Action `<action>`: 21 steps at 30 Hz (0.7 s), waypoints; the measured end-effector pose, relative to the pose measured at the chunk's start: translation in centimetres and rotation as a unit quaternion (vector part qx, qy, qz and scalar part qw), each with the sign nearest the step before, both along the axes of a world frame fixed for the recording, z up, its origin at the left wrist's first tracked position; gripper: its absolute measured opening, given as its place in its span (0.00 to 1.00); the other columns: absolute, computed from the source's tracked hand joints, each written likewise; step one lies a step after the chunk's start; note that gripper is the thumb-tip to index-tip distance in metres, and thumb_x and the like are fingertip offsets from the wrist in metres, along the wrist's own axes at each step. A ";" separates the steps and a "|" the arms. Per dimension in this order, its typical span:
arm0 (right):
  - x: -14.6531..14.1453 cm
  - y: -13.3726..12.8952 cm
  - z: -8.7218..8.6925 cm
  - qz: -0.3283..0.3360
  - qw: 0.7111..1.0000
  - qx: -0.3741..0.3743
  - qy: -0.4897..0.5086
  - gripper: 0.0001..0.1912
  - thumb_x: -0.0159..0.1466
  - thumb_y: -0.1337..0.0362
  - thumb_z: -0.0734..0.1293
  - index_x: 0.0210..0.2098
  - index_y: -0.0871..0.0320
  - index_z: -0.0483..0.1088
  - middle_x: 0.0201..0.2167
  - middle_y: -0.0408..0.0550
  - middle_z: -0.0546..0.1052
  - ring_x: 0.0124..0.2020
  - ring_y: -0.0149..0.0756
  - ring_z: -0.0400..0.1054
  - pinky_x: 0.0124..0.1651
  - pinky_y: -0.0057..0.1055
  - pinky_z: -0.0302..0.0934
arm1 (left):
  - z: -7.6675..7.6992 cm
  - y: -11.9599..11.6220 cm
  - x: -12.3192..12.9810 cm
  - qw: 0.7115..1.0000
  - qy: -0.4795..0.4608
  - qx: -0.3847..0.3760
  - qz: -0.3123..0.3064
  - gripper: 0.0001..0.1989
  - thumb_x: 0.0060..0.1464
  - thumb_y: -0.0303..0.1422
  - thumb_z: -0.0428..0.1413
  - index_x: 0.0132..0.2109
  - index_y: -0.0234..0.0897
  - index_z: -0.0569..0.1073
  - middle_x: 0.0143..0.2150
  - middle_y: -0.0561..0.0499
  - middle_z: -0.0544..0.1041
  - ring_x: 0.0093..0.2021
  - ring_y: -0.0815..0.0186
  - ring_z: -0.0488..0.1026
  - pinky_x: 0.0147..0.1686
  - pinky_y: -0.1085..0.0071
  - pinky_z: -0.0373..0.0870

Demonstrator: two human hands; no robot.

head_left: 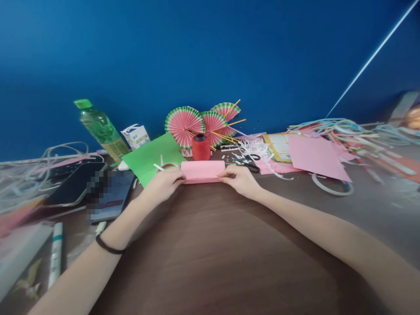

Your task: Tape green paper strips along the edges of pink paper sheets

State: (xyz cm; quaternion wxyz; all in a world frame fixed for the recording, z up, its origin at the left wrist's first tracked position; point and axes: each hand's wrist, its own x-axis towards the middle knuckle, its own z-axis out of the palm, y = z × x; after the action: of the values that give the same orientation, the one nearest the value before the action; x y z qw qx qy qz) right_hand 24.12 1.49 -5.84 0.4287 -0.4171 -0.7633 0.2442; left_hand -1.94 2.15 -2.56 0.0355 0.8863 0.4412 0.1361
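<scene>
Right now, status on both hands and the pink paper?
Left hand and right hand pinching opposite ends of folded pink paper. Red spool standing just behind it. Nothing seen between paper and person.

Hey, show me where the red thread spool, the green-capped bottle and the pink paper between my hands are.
Red thread spool [201, 149]: head view, on its wound side.
Green-capped bottle [102, 129]: head view, on its body.
Pink paper [203, 169]: head view, on its upper face.
</scene>
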 end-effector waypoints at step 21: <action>1.2 -0.3 5.1 0.046 0.959 -0.094 0.263 0.11 0.52 0.57 0.70 0.32 0.55 0.73 0.30 0.43 0.75 0.30 0.30 0.67 0.34 0.30 0.61 | 5.0 -2.6 2.0 0.847 -0.458 -0.223 0.151 0.15 0.41 0.43 0.59 0.29 0.35 0.72 0.27 0.52 0.74 0.26 0.70 0.69 0.27 0.75 0.67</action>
State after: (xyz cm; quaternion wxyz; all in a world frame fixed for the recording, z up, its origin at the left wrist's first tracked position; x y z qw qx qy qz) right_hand 25.35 1.23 -0.70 0.5619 -0.3412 -0.6153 0.4350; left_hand 0.10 -0.48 2.42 0.4096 0.6139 0.5215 0.4283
